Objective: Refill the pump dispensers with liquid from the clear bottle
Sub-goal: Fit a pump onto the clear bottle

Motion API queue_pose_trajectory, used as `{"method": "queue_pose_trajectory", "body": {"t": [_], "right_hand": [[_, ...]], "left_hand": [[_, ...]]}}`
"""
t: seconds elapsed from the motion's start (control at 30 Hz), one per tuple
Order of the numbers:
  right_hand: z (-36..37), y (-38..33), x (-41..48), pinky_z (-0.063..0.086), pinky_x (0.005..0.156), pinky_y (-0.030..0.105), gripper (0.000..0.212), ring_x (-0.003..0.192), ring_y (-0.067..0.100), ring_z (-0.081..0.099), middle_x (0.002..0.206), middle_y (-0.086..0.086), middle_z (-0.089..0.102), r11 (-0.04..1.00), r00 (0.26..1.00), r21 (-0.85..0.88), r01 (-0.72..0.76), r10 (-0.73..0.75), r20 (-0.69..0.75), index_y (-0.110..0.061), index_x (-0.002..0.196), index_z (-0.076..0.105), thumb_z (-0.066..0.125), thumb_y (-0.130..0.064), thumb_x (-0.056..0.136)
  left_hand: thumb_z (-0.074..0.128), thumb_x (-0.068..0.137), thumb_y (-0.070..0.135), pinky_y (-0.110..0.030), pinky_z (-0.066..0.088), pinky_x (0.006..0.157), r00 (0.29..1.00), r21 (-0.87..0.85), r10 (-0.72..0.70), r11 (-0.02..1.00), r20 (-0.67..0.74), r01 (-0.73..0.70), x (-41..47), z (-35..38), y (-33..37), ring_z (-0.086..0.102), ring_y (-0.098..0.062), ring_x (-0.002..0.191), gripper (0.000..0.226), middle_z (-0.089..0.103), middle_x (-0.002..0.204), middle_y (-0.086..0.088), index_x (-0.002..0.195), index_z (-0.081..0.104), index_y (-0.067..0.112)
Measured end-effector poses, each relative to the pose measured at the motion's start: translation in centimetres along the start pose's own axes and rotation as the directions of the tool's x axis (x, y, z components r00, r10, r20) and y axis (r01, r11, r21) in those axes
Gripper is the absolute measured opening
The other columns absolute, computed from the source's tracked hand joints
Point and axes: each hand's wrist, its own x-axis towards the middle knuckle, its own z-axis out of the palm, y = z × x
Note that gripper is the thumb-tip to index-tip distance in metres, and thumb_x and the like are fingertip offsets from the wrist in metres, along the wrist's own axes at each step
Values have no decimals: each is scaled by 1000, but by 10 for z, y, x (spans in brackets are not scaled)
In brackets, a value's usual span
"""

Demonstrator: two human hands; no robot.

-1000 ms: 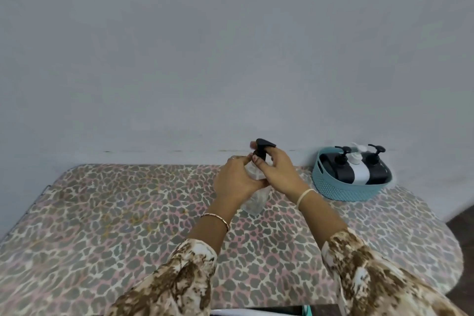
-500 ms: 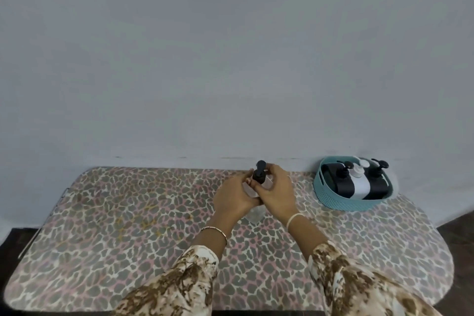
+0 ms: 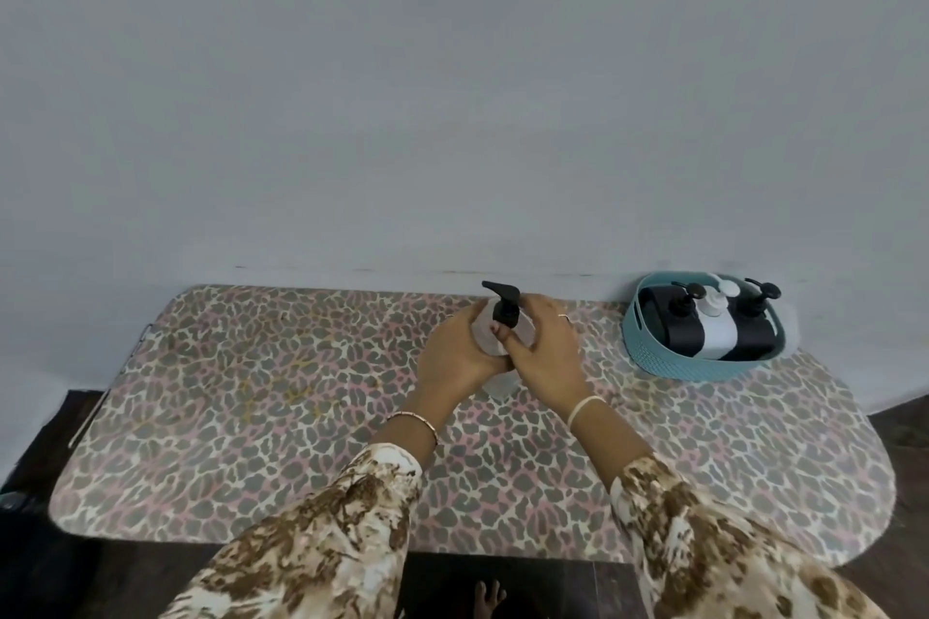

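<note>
While both hands hold the clear bottle (image 3: 497, 380) near the middle of the far side of the table (image 3: 251, 417), the bottle stands upright with its black pump head (image 3: 504, 304) fitted on top. The left hand (image 3: 455, 354) is wrapped around the bottle body, fingers curled over the clear wall. The right hand (image 3: 545, 352) grasps the bottle at the pump collar, with the thumb on the near side and the fingers curled round the far side. The bottle base shows below the hands, close to the leopard-print table cover; contact with the cover cannot be confirmed.

Changes against the earlier frames:
- The pump spout now points to the person's left. Half a second ago it was seen end-on; one second ago it pointed to the right.
- Both hands keep the same places on the bottle, left on the body and right at the collar.
- The bottle remains at the same spot on the table.

A teal basket (image 3: 668, 364) sits at the far right corner of the table, against the wall (image 3: 452, 91), well apart from the hands. It contains a black pump dispenser (image 3: 678, 332), a white pump dispenser (image 3: 716, 334) and a second black pump dispenser (image 3: 756, 332), lying side by side and touching. Their positions are unchanged.
</note>
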Motion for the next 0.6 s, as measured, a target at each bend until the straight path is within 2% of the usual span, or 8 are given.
{"method": "queue_pose_trajectory", "body": {"t": [0.1, 0.27, 0.4, 0.47, 0.6], "right_hand": [[-3, 0, -1, 29, 97, 37, 22, 109, 13, 53, 103, -12, 68, 993, 996, -116, -6, -5, -88, -29, 107, 68, 68, -30, 85], [-2, -7, 2, 17, 85, 27, 21, 96, 12, 54, 85, -11, 70, 960, 986, -275, -55, 9, -165, -34, 102, 69, 68, -41, 82], [2, -4, -1, 20, 85, 31, 21, 85, 13, 56, 73, -9, 67, 937, 975, -340, -76, -1, -222, -34, 101, 70, 67, -43, 82], [4, -7, -1, 21, 88, 34, 20, 81, 15, 58, 67, -7, 65, 926, 970, -365, -96, 4, -245, -34, 100, 70, 67, -42, 81], [2, -14, -1, 20, 90, 34, 23, 80, 17, 60, 68, -5, 65, 920, 966, -369, -129, 33, -257, -34, 102, 70, 66, -44, 82]], "left_hand": [[81, 69, 37, -35, 53, 89, 1000, 12, 2, 1000, -1, -2, 1, 0, 1, 61, -17, 113, 77, 62, 128, 4, 138, 48, 29], [80, 68, 39, -37, 55, 86, 1000, 18, -24, 1000, -19, 25, 5, 4, 1, 61, -17, 111, 78, 64, 122, 4, 138, 48, 30], [75, 69, 41, -37, 55, 85, 996, 77, -5, 997, -84, 11, 5, 12, 2, 62, -19, 110, 72, 64, 122, 4, 135, 49, 31], [71, 72, 41, -37, 56, 80, 991, 98, 8, 995, -130, 5, 6, 17, 1, 64, -20, 106, 60, 66, 116, 5, 129, 53, 33], [62, 82, 39, -32, 52, 74, 978, 179, 25, 984, -209, 13, 9, 23, 3, 64, -21, 102, 47, 64, 115, 5, 127, 53, 32]]}}
